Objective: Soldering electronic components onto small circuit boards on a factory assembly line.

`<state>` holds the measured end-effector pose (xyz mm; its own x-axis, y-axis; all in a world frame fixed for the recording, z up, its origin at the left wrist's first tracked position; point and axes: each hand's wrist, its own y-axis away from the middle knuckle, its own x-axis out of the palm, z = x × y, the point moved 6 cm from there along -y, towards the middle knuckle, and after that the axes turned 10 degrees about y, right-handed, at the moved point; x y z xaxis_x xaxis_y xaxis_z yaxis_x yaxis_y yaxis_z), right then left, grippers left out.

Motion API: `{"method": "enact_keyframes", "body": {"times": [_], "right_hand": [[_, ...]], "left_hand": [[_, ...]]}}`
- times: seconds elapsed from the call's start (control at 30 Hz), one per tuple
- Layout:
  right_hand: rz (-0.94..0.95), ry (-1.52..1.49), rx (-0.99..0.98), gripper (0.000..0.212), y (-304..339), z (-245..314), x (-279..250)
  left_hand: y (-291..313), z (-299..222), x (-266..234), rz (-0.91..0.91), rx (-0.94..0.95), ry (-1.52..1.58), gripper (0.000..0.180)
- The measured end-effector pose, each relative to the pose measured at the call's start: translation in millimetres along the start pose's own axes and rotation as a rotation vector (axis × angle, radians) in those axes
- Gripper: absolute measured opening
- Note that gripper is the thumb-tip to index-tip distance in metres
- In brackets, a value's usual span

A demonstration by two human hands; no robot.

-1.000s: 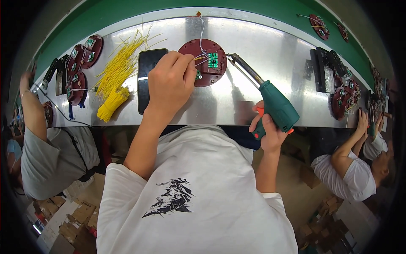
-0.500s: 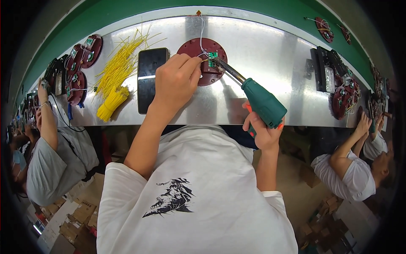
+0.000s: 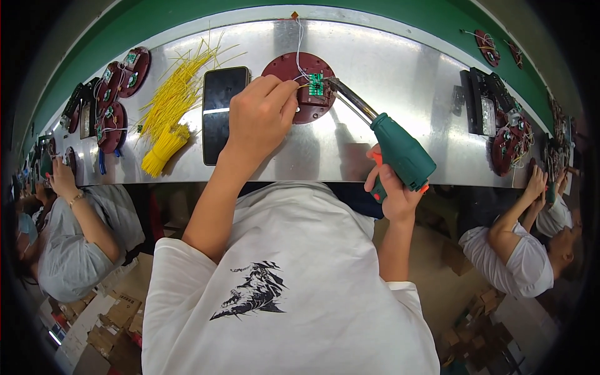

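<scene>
A round dark-red disc (image 3: 279,63) lies on the metal bench with a small green circuit board (image 3: 316,84) on it. My left hand (image 3: 261,119) is over the disc's left side, thumb and forefinger pinched on the end of a thin wire (image 3: 302,85) that reaches the board. My right hand (image 3: 399,195) is wrapped round the handle of a green soldering gun (image 3: 403,150) with orange parts. Its metal tip points up and left, just beyond the board's right edge. White wires (image 3: 300,44) run from the disc to a small orange-brown piece (image 3: 295,15) at the bench's back edge.
A black phone (image 3: 215,137) lies left of my left hand, beside a bundle of yellow wires (image 3: 165,147). More red discs (image 3: 113,128) with wired boards lie at far left, and others (image 3: 503,150) at right near black parts (image 3: 478,103). Co-workers (image 3: 87,244) sit on both sides.
The soldering gun in my right hand has drawn back to the right, its tip leaving the middle of the board. My left hand stays nearly still. The left co-worker's arm has shifted.
</scene>
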<state>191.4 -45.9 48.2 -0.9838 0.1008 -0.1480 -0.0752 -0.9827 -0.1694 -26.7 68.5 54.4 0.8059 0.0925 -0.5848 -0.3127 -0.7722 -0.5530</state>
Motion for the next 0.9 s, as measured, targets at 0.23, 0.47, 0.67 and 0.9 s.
{"method": "enact_keyframes", "body": {"times": [0.23,0.47,0.67,0.9], "right_hand": [[-0.030,0.013,0.039,0.037,2,-6,-5],[-0.084,-0.017,0.087,0.036,3,-7,-9],[-0.105,-0.034,0.101,0.035,5,-8,-11],[-0.097,-0.034,0.086,0.033,6,-9,-11]], "left_hand": [[1,0,0,0.000,-0.005,-0.012,0.009],[0,0,0,0.005,-0.005,-0.029,0.012],[0,-2,0,-0.001,0.007,-0.047,0.010],[-1,-8,-4,-0.053,0.055,-0.088,0.010]]}}
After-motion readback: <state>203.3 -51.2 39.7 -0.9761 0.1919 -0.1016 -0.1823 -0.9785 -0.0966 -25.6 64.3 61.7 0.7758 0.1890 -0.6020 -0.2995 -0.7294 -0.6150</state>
